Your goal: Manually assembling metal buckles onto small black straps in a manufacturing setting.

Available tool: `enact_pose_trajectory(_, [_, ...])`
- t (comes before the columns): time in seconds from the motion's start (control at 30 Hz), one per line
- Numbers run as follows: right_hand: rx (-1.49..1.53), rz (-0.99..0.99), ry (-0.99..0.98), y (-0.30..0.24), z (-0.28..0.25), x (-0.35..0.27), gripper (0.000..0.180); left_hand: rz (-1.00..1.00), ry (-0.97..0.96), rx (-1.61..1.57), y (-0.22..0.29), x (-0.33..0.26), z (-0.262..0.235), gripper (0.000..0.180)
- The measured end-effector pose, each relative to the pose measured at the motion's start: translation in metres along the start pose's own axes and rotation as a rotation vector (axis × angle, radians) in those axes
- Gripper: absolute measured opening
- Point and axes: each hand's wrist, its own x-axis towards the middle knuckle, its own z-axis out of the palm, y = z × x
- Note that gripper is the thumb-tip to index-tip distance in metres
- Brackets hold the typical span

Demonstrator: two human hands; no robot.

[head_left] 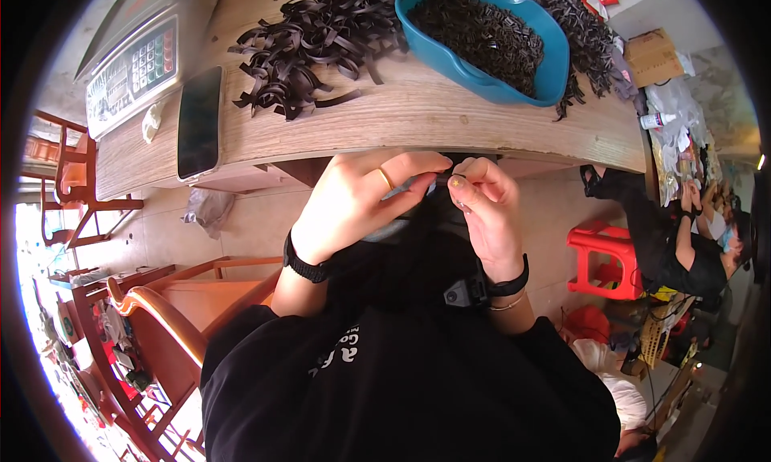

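Note:
Just off the table's front edge, my left hand (pixel 353 201) and my right hand (pixel 487 209) meet, thumbs and forefingers pinched together. Between the fingertips shows a bit of a small dark strip (pixel 447 175); most of it is hidden by the fingers. A ring is on the left hand, and dark bands circle both wrists. Beyond my hands lies a loose heap of long, flat, dark strips (pixel 321 40), some curled. To its right, a blue plastic basin (pixel 556 69) holds many short dark pieces (pixel 482 40). Another pile of dark strips (pixel 590 40) lies right of the basin.
At the left of the wooden table (pixel 385 125) are a scale with a keypad (pixel 132 73), a phone (pixel 200 121) and a crumpled white tissue (pixel 152 122). A wooden chair (pixel 165 317) stands at my left. Rightward are a red stool (pixel 602 257) and a seated person (pixel 691 253).

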Motion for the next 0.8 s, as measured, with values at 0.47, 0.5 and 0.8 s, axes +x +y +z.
enact_pose_trajectory(0.47, [-0.499, -0.519, 0.454, -0.068, -0.076, 0.037, 0.010, 0.059, 0.249, 0.556, -0.053, 0.017, -0.010, 0.024])
enact_pose_trajectory(0.5, [-0.652, -0.572, 0.524, -0.080, -0.095, 0.051, 0.011, 0.020, 0.229, 0.582, -0.056, 0.016, -0.009, 0.027])
enact_pose_trajectory(0.8, [-1.384, -0.604, 0.330, -0.109, -0.095, 0.113, 0.028, -0.040, 0.234, 0.584, -0.071, 0.016, -0.012, 0.024])
